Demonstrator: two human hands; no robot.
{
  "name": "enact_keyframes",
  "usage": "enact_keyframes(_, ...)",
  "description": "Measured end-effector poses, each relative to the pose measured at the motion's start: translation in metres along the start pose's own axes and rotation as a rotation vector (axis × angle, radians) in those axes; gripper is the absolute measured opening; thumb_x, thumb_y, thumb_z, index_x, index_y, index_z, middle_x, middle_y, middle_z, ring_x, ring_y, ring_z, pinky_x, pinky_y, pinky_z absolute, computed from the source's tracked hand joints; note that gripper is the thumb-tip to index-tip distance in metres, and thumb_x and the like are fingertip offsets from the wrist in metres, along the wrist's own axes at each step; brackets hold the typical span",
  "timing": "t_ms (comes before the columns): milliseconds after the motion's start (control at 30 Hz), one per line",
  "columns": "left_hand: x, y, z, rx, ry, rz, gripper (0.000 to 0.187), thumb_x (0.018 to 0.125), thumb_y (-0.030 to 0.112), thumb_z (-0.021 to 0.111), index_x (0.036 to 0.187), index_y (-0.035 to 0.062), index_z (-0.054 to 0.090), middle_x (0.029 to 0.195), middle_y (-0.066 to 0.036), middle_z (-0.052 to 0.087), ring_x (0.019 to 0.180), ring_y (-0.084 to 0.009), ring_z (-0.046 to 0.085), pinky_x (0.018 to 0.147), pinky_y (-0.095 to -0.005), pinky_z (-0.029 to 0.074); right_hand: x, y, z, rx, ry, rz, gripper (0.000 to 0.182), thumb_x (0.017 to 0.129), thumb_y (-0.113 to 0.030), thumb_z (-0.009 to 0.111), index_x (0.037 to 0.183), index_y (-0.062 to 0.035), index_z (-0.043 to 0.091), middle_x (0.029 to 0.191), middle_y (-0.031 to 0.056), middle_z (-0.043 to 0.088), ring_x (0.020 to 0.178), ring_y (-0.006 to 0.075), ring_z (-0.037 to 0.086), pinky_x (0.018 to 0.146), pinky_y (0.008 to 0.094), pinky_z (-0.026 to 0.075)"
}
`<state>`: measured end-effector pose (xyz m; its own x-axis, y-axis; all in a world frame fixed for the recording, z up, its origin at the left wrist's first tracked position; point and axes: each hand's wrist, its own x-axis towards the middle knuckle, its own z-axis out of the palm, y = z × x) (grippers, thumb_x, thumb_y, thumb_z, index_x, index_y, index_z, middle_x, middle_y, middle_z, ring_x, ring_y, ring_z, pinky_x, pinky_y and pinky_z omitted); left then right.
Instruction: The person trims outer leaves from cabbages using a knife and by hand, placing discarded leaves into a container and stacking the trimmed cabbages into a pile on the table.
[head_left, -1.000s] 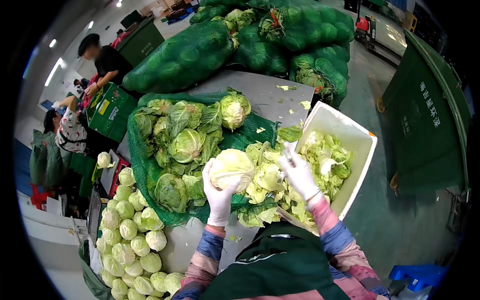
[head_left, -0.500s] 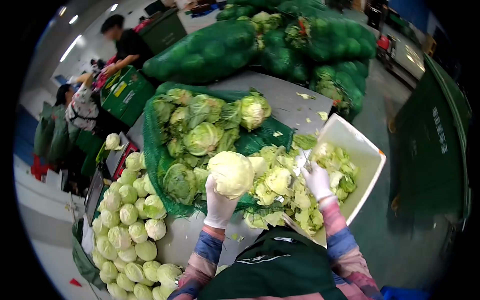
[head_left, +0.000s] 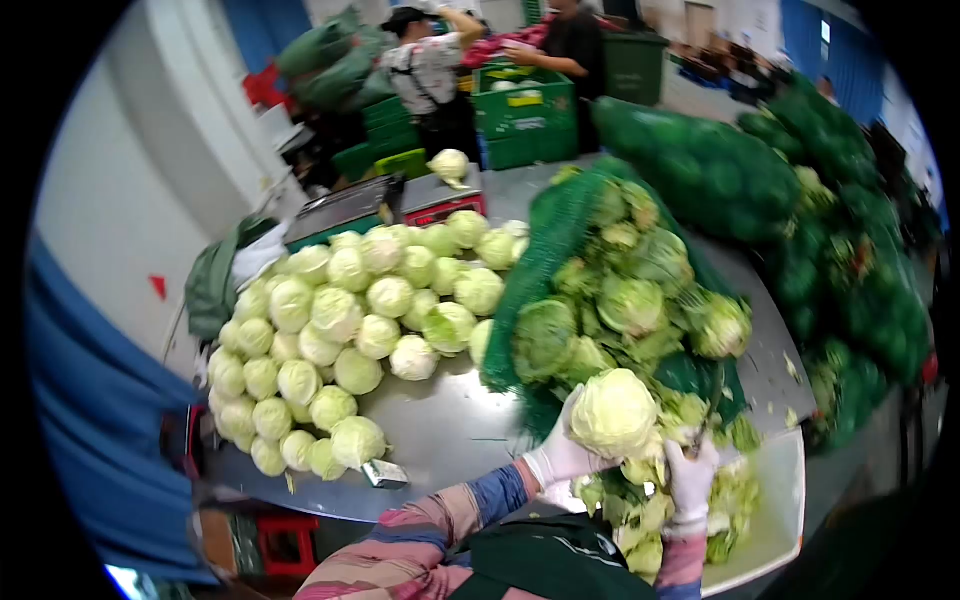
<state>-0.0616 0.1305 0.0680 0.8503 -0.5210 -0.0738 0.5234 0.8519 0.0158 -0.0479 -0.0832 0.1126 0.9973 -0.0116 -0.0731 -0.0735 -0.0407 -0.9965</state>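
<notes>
A pale, trimmed cabbage (head_left: pixel 614 412) rests in my gloved left hand (head_left: pixel 568 448), whose fingers are closed around its left side and underneath. To the right of it, my gloved right hand (head_left: pixel 692 475) is closed on what looks like a knife (head_left: pixel 714 400), its narrow blade pointing up and away and hard to make out against the leaves. Below and between both hands lie loose cabbage leaves (head_left: pixel 640 520). Just beyond them, untrimmed leafy cabbages (head_left: pixel 632 305) sit in an opened green mesh bag (head_left: pixel 515 300).
Many trimmed cabbages (head_left: pixel 335 315) are heaped on the metal table (head_left: pixel 460 420) at left, a small box (head_left: pixel 385 474) near them. One cabbage (head_left: pixel 450 167) sits on a scale (head_left: pixel 445 205). A white bin (head_left: pixel 785 500) holds leaves. Full mesh sacks (head_left: pixel 700 170) and two people stand beyond.
My view has swung left, bringing the whole cabbage heap into sight. The cabbage stays in my left hand, and my right hand is now closer to it.
</notes>
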Motion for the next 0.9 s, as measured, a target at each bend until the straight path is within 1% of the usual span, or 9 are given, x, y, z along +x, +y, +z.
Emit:
enact_keyframes(200,-0.058,0.06,0.035,-0.477,-0.208,0.11,0.08,0.087,0.073,0.045,0.15,0.0254,0.032,0.155,-0.015,0.029,0.139,-0.0476,0.028,0.095,-0.0528,0.051,0.017,0.088,-0.025,-0.267,-0.018,0.182,0.028,0.083,-0.005,0.07,0.108,0.0035,0.061,0.094,0.0067,0.066,0.069,0.0081,0.06,0.057,0.0218,0.047)
enact_keyframes(267,-0.083,0.097,0.014,-0.08,-0.135,0.243,0.08,0.087,0.071,0.046,0.15,0.0253,0.03,0.155,-0.012,0.029,0.143,-0.043,0.023,0.11,-0.0586,0.034,0.018,0.087,-0.018,-0.175,0.044,-0.03,0.046,0.082,-0.005,0.071,0.125,0.002,0.057,0.111,0.0079,0.064,0.081,0.0084,0.06,0.06,0.0214,0.048)
enact_keyframes(333,-0.099,0.104,0.016,1.621,0.442,0.599,0.074,0.087,0.07,0.046,0.148,0.0278,0.036,0.156,-0.002,0.031,0.144,-0.0298,0.023,0.116,-0.0592,0.01,0.022,0.068,0.011,-0.198,-0.042,-0.038,0.053,0.081,-0.006,0.072,0.131,0.0009,0.054,0.119,0.0085,0.061,0.086,0.0092,0.06,0.064,0.0219,0.049)
enact_keyframes(500,-0.105,0.099,0.008,2.94,1.095,0.395,0.073,0.09,0.069,0.04,0.149,0.028,0.032,0.157,-0.001,0.031,0.146,-0.0262,0.019,0.116,-0.0604,0.004,0.002,-0.028,0.144,-0.124,-0.535,-0.244,0.078,0.073,-0.013,0.083,0.14,-0.0006,0.046,0.138,0.0147,0.052,0.104,0.0169,0.06,0.09,0.0272,0.05)
enact_keyframes(533,-0.103,0.094,0.008,2.889,1.018,0.4,0.075,0.091,0.068,0.037,0.151,0.0234,0.029,0.157,-0.003,0.03,0.145,-0.0263,0.022,0.117,-0.0572,0.009,0.003,-0.03,0.165,-0.177,-0.543,-0.404,0.081,0.071,-0.015,0.085,0.14,0.0001,0.046,0.137,0.0166,0.052,0.109,0.0217,0.06,0.093,0.03,0.049)
enact_keyframes(600,-0.096,0.083,0.011,1.258,0.495,0.764,0.074,0.093,0.064,0.036,0.15,0.0173,0.031,0.154,-0.007,0.034,0.141,-0.0282,0.031,0.118,-0.0479,0.02,0.007,-0.03,0.197,-0.231,-0.532,-0.604,0.085,0.068,-0.02,0.087,0.139,0.0018,0.046,0.134,0.0197,0.053,0.117,0.0297,0.058,0.099,0.0355,0.047)
enact_keyframes(700,-0.098,0.09,0.006,0.344,0.191,0.76,0.064,0.097,0.051,0.032,0.147,0.0116,0.035,0.151,-0.01,0.038,0.138,-0.0287,0.036,0.117,-0.0455,0.025,0.013,-0.027,0.217,-0.227,-0.495,-0.67,0.085,0.065,-0.021,0.089,0.135,0.0043,0.049,0.129,0.0208,0.057,0.116,0.0314,0.059,0.098,0.0363,0.048)
enact_keyframes(767,-0.105,0.094,0.01,0.226,0.173,0.741,0.057,0.1,0.041,0.027,0.145,0.0073,0.037,0.15,-0.011,0.04,0.137,-0.0288,0.038,0.116,-0.0461,0.027,0.011,-0.025,0.228,-0.211,-0.451,-0.664,0.08,0.063,-0.023,0.09,0.129,0.0039,0.054,0.122,0.0197,0.062,0.112,0.0301,0.062,0.096,0.0357,0.048)
enact_keyframes(900,-0.114,0.106,0.022,1.476,0.587,0.754,0.062,0.098,0.047,0.028,0.145,0.0072,0.037,0.15,-0.015,0.039,0.137,-0.0318,0.037,0.116,-0.0494,0.026,0.005,-0.008,0.245,-0.094,-0.355,-0.583,0.043,0.069,-0.011,0.086,0.104,0.0014,0.064,0.095,0.0099,0.069,0.082,0.0159,0.067,0.074,0.0268,0.053)
